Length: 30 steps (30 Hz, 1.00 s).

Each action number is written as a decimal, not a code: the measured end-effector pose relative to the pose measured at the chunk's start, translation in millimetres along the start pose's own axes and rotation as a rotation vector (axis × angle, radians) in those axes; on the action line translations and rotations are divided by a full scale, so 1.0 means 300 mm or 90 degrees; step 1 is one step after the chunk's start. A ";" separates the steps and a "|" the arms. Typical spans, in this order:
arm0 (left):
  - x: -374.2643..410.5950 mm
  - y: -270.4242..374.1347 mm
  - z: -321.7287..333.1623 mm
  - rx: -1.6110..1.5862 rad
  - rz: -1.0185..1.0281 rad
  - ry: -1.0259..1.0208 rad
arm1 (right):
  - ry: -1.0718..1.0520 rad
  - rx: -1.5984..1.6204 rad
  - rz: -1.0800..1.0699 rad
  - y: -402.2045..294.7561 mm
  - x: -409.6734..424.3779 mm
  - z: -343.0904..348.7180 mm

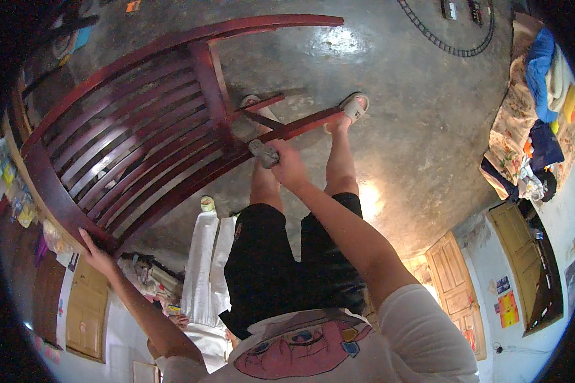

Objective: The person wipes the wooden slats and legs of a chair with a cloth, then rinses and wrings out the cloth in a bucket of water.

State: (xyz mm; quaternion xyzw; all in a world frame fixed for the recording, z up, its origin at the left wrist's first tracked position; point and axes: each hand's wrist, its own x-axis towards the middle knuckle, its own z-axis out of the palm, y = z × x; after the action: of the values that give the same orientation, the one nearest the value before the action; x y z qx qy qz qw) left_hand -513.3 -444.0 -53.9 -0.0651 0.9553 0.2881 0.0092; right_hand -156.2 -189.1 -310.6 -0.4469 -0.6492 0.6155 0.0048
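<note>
A dark red wooden chair (210, 88) with a slatted back lies tilted over the floor, its legs pointing towards the right. My left hand (98, 256) rests with spread fingers against the outer end of the top rail, at the lower left. Near the lower side post, by the joint with the seat part, my right hand (287, 163) is closed around a grey crumpled object (264, 153), perhaps a cloth or sandpaper; its kind is not clear. One red leg reaches to my slippered foot (357, 106).
Another person in white trousers (200, 273) is close behind on the left. A toy train track (431, 38) lies on the concrete floor at the top right. Clothes and a floral cloth (510, 119) are heaped at the right. Wooden doors (453, 273) stand beyond.
</note>
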 end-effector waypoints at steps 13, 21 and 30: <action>0.162 -0.178 -0.160 0.030 0.016 -0.094 | -0.033 0.011 0.014 0.195 0.144 -0.186; 0.104 -0.085 -0.056 -0.019 -0.125 -0.022 | 0.148 -0.214 0.110 0.491 0.202 -0.458; -0.036 -0.029 -0.052 0.005 -0.086 -0.028 | 0.047 -0.388 0.180 0.409 0.344 -0.589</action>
State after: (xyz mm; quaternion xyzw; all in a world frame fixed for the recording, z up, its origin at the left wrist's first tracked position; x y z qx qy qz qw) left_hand -501.1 -458.6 -45.1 -0.1230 0.9494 0.2846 0.0502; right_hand -49.4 -7.4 -422.5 -0.5354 -0.7343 0.3712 -0.1908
